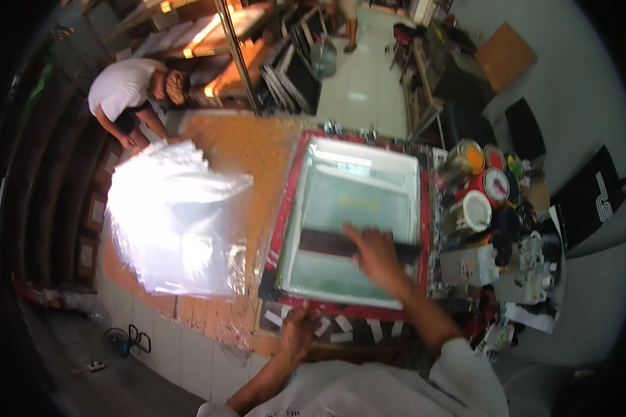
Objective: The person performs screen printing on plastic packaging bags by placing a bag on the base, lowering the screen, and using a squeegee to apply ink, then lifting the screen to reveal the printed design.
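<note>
A screen printing frame (279,229) with a red and white border lies in front of me, its pale green mesh (358,187) bearing a faint yellow mark. Across the mesh rests a long dark squeegee (325,243). My right hand (377,256) is closed over the squeegee right of its middle, the index finger stretched along it. At the frame's near edge, left of centre, my left hand (299,332) has its fingers bent round the border; their tips are partly hidden.
Left of the frame, a glossy stack of clear plastic sheets (181,222) covers part of the wooden table (257,146). A co-worker (129,90) bends over its far end. Paint cans (471,210) and bottles crowd the right side. Shelving (233,52) stands behind.
</note>
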### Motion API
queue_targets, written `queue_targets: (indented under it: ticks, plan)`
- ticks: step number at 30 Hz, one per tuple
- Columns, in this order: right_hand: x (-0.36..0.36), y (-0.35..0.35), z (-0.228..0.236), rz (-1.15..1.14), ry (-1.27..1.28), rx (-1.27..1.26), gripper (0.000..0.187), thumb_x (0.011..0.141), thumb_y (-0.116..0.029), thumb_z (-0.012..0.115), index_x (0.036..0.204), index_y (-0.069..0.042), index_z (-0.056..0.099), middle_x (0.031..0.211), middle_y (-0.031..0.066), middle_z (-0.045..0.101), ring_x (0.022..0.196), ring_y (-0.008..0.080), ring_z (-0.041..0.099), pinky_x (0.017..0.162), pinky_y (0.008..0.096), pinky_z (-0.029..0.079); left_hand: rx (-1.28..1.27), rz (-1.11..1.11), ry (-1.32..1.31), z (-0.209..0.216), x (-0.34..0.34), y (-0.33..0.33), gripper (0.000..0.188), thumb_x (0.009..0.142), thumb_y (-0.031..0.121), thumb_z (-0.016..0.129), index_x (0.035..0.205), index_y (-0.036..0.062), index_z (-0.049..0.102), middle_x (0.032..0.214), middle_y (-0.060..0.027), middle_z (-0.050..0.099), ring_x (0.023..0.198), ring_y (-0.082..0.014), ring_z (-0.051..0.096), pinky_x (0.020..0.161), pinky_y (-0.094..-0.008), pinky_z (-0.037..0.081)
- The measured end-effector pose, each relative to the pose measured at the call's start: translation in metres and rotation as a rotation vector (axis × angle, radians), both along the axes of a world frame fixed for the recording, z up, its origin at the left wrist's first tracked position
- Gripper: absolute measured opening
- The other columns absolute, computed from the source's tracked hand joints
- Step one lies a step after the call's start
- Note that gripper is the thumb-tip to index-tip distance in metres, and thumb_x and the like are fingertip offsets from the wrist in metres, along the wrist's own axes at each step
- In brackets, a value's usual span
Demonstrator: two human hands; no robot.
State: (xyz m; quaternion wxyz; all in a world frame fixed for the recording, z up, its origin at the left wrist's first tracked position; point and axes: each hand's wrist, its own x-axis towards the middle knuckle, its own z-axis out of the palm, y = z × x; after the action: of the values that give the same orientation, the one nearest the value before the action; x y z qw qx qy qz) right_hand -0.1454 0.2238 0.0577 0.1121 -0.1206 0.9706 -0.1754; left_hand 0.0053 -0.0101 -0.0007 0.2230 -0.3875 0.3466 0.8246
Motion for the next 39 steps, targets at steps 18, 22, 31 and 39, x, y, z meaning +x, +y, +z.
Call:
queue_targets:
  ticks: [18,22,31,39]
  plan:
    - [-0.024,-0.011,0.233,-0.095,0.798,0.006,0.049,0.093,-0.04,0.068,0.123,-0.002,0.065,0.085,0.0168,0.061,0.081,0.0355,0.059,0.083,0.0503,0.042,-0.783,-0.108,0.936,0.061,-0.231,0.035,0.031,0.093,0.016,0.064,0.119,-0.0009,0.065,0.118,-0.0105,0.069,0.113,-0.0258,0.062,0.101,-0.044,0.046]
    - [-0.054,-0.001,0.264,-0.113,0.726,-0.058,0.045,0.095,-0.041,0.066,0.121,-0.004,0.068,0.083,0.0191,0.065,0.082,0.0363,0.064,0.084,0.0493,0.045,-1.09,-0.158,1.155,-0.089,-0.334,0.039,0.037,0.095,0.027,0.065,0.125,0.0044,0.066,0.127,-0.0161,0.066,0.123,-0.036,0.058,0.105,-0.05,0.042]
    - [-0.086,0.01,0.28,-0.144,0.697,-0.055,0.044,0.095,-0.043,0.065,0.117,-0.005,0.071,0.086,0.0202,0.068,0.087,0.0378,0.065,0.085,0.0476,0.044,-1.189,-0.407,1.273,-0.083,-0.361,0.045,0.023,0.094,0.019,0.069,0.112,0.0041,0.072,0.103,-0.0177,0.074,0.092,-0.0346,0.072,0.079,-0.0478,0.055]
    - [-0.11,0.013,0.302,-0.198,0.493,-0.137,0.042,0.095,-0.044,0.064,0.111,-0.006,0.073,0.104,0.0232,0.071,0.104,0.0434,0.066,0.091,0.0484,0.051,-0.961,-0.04,0.861,0.0,-0.296,-0.047,0.022,0.097,0.015,0.069,0.093,-0.0055,0.072,0.073,-0.0057,0.067,0.066,-0.0145,0.068,0.058,-0.031,0.055]
